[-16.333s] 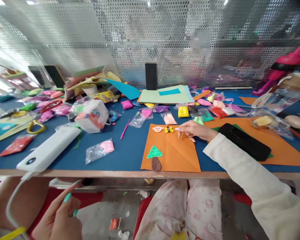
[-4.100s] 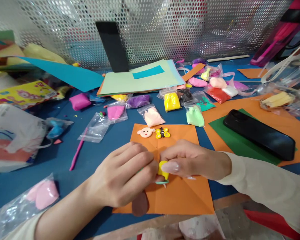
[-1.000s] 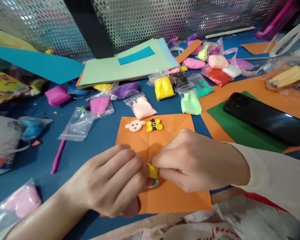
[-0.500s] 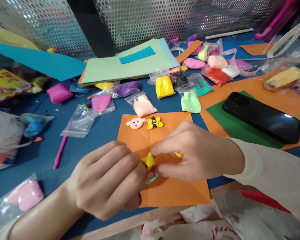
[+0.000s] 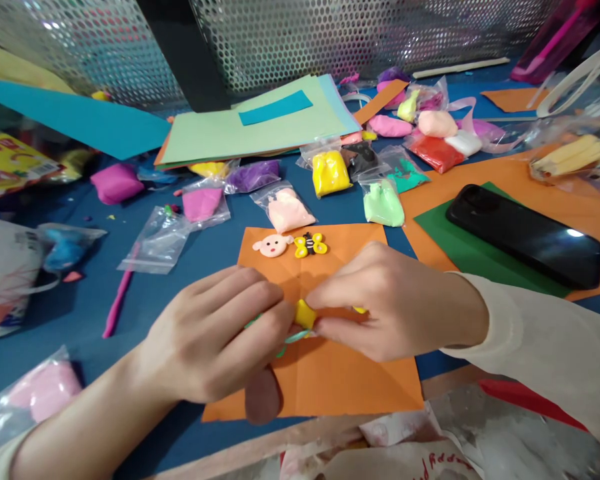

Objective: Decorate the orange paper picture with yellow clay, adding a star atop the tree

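Note:
An orange paper sheet [image 5: 340, 387] lies under both hands. Between my fingertips is a small yellow clay piece [image 5: 305, 314], pinched by the thumb and index finger of my right hand [image 5: 385, 307]. My left hand [image 5: 225, 333] has its fingers curled, their tips beside the yellow piece; its thumb shows lower down, apart from them. What the curled fingers hold is hidden. Thin green strips [image 5: 299, 337] show under and around the left fingers. Above the hands on the paper sit a pink clay animal face [image 5: 273, 246] and a yellow-and-black clay butterfly [image 5: 311, 245]. More yellow clay [image 5: 361, 310] peeks past my right hand.
Bagged clay in several colours, such as a yellow pack [image 5: 331, 173] and a mint pack [image 5: 383, 203], lies beyond the paper. A black phone [image 5: 525, 233] is at right, a pink stick [image 5: 117, 303] at left. Coloured sheets [image 5: 205, 140] are stacked behind, before a perforated metal panel [image 5: 300, 47].
My left fingers have shifted slightly up, and the left thumb has come into fuller view below. The yellow clay piece has turned and moved a little right. More green strip shows.

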`<action>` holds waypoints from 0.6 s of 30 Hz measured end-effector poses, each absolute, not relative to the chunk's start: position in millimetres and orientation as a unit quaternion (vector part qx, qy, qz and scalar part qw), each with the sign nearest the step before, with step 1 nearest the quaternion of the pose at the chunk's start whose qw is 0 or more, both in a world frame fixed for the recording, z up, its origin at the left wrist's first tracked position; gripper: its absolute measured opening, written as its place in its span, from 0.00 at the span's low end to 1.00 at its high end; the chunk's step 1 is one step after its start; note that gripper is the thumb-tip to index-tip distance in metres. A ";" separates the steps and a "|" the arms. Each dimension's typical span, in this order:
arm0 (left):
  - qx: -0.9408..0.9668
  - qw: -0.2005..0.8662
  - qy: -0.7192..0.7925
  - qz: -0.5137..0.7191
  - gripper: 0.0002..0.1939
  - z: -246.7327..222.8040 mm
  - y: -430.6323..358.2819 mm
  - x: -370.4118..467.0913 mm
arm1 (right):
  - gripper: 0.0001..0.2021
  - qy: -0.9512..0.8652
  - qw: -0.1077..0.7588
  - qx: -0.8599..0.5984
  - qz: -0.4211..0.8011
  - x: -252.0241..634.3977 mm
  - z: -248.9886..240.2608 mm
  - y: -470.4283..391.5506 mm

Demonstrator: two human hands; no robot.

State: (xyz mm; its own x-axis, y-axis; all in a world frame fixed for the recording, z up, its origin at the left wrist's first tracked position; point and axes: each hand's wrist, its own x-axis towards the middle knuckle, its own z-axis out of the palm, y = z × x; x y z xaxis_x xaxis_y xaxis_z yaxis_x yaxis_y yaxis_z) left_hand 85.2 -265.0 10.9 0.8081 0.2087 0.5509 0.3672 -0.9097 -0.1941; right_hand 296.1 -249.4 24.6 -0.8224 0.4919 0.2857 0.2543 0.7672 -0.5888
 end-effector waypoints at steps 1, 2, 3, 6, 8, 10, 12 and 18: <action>-0.941 0.141 -0.148 -0.269 0.11 10.5 -265.6 85.7 | 0.11 -0.912 0.213 -0.206 0.285 296.0 25.4 -250.4; -0.942 0.136 -0.145 -0.269 0.12 10.2 -266.6 86.1 | 0.12 -0.908 0.212 -0.206 0.296 296.0 26.1 -251.2; -0.943 0.132 -0.144 -0.271 0.12 10.2 -267.7 86.5 | 0.13 -0.904 0.215 -0.203 0.308 296.1 26.7 -251.9; -0.943 0.123 -0.141 -0.275 0.13 10.0 -270.4 87.1 | 0.15 -0.902 0.212 -0.198 0.321 296.0 28.1 -252.6; -0.943 0.127 -0.138 -0.274 0.14 9.4 -271.0 87.3 | 0.18 -0.910 0.197 -0.201 0.306 295.6 28.6 -252.5; -0.945 0.131 -0.130 -0.270 0.15 8.9 -270.7 87.9 | 0.20 -0.921 0.182 -0.203 0.278 294.9 28.4 -251.8; -0.948 0.123 -0.127 -0.264 0.15 9.1 -270.2 89.1 | 0.20 -0.933 0.169 -0.194 0.251 294.4 27.3 -250.6; -0.950 0.095 -0.153 -0.254 0.13 12.6 -269.4 92.6 | 0.17 -0.931 0.194 -0.170 0.260 294.9 25.1 -250.2</action>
State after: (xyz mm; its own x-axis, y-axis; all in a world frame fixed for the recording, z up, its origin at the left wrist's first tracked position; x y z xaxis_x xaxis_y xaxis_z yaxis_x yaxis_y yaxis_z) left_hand 92.6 -269.4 12.6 0.8237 0.2434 0.5121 0.3395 -0.9351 -0.1016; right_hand 294.9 -250.2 25.1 -0.8674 0.4164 0.2724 0.2148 0.8072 -0.5499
